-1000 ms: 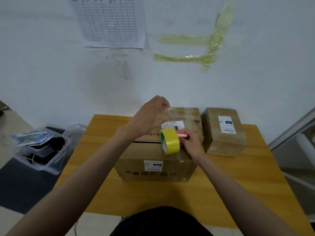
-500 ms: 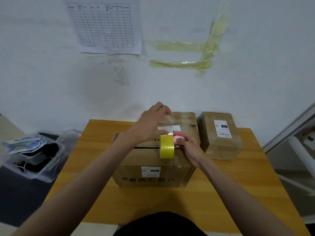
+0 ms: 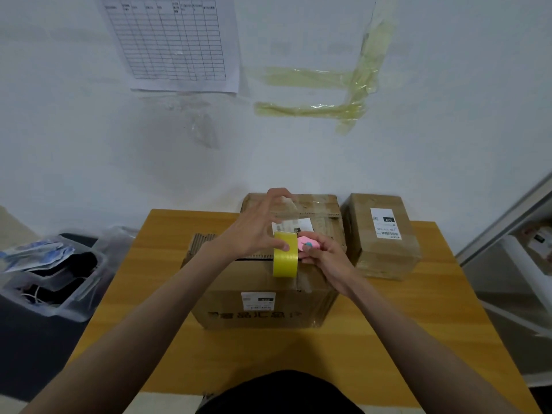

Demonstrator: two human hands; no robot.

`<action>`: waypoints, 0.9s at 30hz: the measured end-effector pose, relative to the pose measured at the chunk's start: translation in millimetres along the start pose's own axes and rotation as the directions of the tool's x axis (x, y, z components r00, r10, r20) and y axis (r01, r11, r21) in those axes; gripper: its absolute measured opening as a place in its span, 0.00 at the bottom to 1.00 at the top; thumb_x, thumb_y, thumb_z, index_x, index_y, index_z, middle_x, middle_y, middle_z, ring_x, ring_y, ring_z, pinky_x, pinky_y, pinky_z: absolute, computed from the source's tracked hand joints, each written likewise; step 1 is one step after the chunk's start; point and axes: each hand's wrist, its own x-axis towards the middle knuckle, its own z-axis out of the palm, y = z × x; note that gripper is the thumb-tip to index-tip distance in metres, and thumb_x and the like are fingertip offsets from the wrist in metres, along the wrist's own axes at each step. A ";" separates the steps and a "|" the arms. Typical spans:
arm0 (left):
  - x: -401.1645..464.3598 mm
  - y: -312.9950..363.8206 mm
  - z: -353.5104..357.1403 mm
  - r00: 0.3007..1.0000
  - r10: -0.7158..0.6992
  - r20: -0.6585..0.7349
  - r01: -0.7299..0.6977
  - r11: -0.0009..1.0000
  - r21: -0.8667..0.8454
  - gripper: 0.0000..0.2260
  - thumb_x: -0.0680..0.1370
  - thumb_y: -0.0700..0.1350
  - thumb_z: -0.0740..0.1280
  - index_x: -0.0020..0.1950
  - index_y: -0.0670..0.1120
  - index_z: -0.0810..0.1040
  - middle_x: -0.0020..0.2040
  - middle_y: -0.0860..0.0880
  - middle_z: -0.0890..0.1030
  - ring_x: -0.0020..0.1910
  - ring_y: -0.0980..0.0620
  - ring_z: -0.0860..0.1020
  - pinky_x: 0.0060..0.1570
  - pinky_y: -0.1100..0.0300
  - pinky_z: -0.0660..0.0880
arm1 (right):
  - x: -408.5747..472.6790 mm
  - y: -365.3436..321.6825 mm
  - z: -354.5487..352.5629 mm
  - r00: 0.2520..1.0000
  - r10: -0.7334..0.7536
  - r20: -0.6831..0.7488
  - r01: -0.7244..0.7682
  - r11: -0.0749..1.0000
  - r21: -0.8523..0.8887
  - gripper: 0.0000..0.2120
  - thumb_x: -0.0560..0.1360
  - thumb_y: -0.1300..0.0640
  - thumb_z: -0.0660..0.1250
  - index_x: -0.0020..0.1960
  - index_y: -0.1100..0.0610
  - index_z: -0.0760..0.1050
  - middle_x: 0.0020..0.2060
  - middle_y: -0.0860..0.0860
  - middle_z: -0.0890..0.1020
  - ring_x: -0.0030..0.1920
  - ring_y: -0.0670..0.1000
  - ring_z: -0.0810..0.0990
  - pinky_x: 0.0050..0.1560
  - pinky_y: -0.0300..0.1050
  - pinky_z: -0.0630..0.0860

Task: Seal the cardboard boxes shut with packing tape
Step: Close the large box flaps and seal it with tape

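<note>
The hands, left [image 3: 257,228] and right [image 3: 324,256], cover the middle of the big box's [image 3: 263,297] top. The pink cutter [image 3: 307,242] mostly hides behind the tape roll [image 3: 285,258]. Label print is too small to read. The surface's [image 3: 388,339] near edge is hidden by dark clothing.

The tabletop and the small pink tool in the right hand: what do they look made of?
The tabletop looks like wood or wood-look laminate: orange-brown, faint grain, soft sheen. The pink tool in the right hand seems smooth moulded plastic with a blue inset; too small to be certain.
</note>
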 end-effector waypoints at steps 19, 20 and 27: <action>11.1 -10.5 -3.0 0.997 -0.049 0.064 0.058 0.986 -0.155 0.47 0.71 0.47 0.80 0.80 0.57 0.52 0.53 0.50 0.76 0.54 0.54 0.78 0.55 0.55 0.78 | -6.4 -31.3 5.9 0.987 -0.157 -0.041 0.158 0.987 0.029 0.15 0.81 0.67 0.63 0.65 0.57 0.79 0.59 0.56 0.82 0.55 0.54 0.84 0.57 0.45 0.80; 10.9 -11.0 -3.1 0.997 -0.048 0.064 0.058 0.985 -0.160 0.48 0.71 0.48 0.80 0.81 0.57 0.51 0.53 0.51 0.76 0.53 0.55 0.78 0.55 0.57 0.78 | -7.5 -32.3 6.8 0.983 -0.180 -0.042 0.180 0.984 -0.020 0.14 0.81 0.66 0.63 0.64 0.56 0.79 0.58 0.56 0.83 0.53 0.52 0.85 0.55 0.44 0.80; 11.1 -15.2 0.9 0.998 -0.055 0.012 0.057 0.982 -0.180 0.38 0.72 0.47 0.79 0.72 0.56 0.58 0.53 0.50 0.78 0.53 0.54 0.79 0.57 0.54 0.79 | -11.6 -39.3 13.2 0.950 -0.310 -0.022 0.299 0.931 -0.210 0.12 0.81 0.66 0.63 0.61 0.57 0.79 0.45 0.52 0.84 0.41 0.46 0.82 0.44 0.38 0.79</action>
